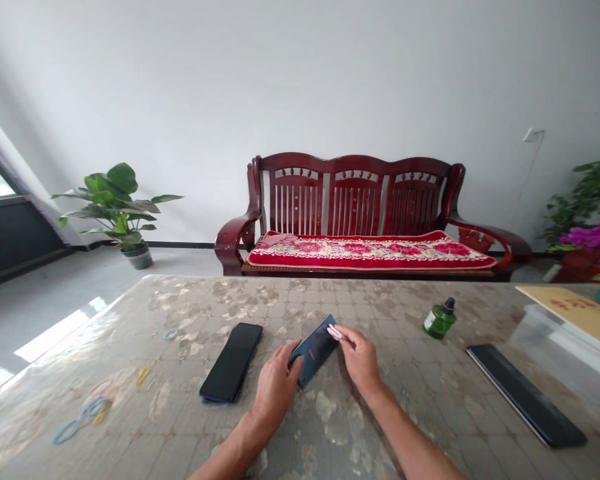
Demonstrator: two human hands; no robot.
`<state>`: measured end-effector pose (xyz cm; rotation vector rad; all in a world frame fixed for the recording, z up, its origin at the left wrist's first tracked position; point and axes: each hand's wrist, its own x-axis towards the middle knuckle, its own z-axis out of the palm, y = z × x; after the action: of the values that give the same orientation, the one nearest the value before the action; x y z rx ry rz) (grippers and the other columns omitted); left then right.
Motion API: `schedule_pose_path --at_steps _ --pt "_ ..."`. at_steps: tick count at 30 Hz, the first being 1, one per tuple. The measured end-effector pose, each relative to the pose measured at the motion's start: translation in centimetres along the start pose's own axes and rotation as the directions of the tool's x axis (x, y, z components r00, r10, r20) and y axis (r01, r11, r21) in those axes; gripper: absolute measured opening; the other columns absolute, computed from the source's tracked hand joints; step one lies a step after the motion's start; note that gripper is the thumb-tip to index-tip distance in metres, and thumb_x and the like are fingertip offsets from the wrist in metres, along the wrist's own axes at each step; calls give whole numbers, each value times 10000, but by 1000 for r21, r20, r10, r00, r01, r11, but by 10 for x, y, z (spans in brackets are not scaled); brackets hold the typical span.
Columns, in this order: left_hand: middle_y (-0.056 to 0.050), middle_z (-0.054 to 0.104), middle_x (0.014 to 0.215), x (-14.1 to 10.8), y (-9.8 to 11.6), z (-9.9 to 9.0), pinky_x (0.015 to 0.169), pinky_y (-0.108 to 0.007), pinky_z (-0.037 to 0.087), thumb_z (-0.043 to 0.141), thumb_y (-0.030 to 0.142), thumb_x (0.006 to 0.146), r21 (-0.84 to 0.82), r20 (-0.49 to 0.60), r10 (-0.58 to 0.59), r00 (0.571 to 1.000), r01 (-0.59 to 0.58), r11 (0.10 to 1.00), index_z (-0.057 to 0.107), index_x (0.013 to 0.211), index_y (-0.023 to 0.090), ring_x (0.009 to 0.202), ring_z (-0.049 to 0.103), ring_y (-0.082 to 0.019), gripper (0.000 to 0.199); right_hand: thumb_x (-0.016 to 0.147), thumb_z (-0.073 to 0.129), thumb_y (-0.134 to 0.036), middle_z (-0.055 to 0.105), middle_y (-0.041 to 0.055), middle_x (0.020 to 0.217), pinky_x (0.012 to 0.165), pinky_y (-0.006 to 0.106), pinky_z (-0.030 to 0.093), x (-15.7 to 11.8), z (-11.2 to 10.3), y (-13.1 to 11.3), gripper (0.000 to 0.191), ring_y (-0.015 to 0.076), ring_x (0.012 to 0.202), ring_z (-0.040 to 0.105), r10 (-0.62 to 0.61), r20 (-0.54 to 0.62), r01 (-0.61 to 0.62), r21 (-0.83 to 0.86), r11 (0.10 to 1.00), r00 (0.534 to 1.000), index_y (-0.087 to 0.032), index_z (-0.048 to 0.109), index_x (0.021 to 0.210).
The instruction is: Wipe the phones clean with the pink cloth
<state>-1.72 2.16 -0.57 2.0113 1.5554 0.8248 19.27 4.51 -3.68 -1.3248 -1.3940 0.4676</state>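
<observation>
A blue phone is tilted above the table, its glossy back facing up. My left hand grips its lower left edge, thumb on the back and fingers behind. Between the thumb and fingers of my right hand is a small pinkish-white item, held against the phone's upper right end; what it is cannot be made out. Left of my hands, a black phone lies screen up on top of something with a dark blue edge.
The patterned tablecloth carries colored bands at left, a green bottle at right, a large dark device and a clear box with a tan sheet at far right. Beyond stands a wooden bench.
</observation>
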Motion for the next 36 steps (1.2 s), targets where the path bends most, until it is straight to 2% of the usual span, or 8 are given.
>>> schedule_pose_path --at_steps 5,10,13,18,21,26,31,36 --pt "-127 651 1211 -5 -5 0 946 -351 461 517 243 873 -58 76 -13 997 17 998 584 1320 160 1092 625 -264 460 821 521 -256 759 59 1001 886 357 536 3 5 3 294 219 936 698 24 67 -25 4 1000 997 -230 762 988" --pt "-66 656 1005 -13 0 -2 760 -281 489 621 161 755 -99 285 14 958 15 995 538 1384 167 824 645 -208 634 810 514 -224 760 45 982 865 347 536 5 4 3 294 213 919 699 21 93 -21 -8 1000 995 -239 764 965" --pt "-40 638 982 -17 4 0 718 -242 474 582 69 720 -121 364 77 928 -35 992 616 1302 199 746 620 -162 598 816 511 -216 759 37 976 858 339 533 4 3 0 291 206 909 697 8 114 -7 -16 1000 993 -248 764 957" --pt "-41 628 967 -23 12 4 807 -235 464 544 39 770 -55 362 169 917 -161 986 674 1202 214 879 617 -175 484 833 481 -171 753 38 986 877 333 521 -2 4 -6 323 198 933 686 -53 153 62 -56 997 987 -253 764 965" --pt "-58 609 1124 -29 17 7 853 -250 484 654 158 808 -28 376 164 912 -165 986 620 1264 227 955 620 -189 462 836 476 -139 750 45 997 881 333 521 -5 5 -7 339 199 946 681 -100 163 122 -129 984 982 -252 763 978" --pt "-103 496 1402 -39 21 15 1057 -401 415 812 270 731 144 337 212 917 -273 951 559 1316 235 1225 503 -293 638 845 445 -88 743 49 1023 898 331 517 -8 -1 -11 380 195 972 667 -149 205 194 -222 956 968 -237 751 1015" --pt "-101 552 1370 -37 20 12 1056 -425 425 662 195 843 211 337 288 896 -370 905 586 1258 206 1197 535 -282 422 871 434 -44 729 46 1048 889 331 509 -18 -17 -31 408 198 978 632 -237 403 380 -324 866 884 -241 728 1073" --pt "-74 573 1360 -33 16 5 1061 -403 426 600 125 827 193 320 344 883 -417 888 578 1257 215 1199 549 -261 440 882 485 -47 716 47 1058 887 327 500 -33 -24 -52 363 205 973 614 -238 508 474 -408 780 828 -243 706 1093"
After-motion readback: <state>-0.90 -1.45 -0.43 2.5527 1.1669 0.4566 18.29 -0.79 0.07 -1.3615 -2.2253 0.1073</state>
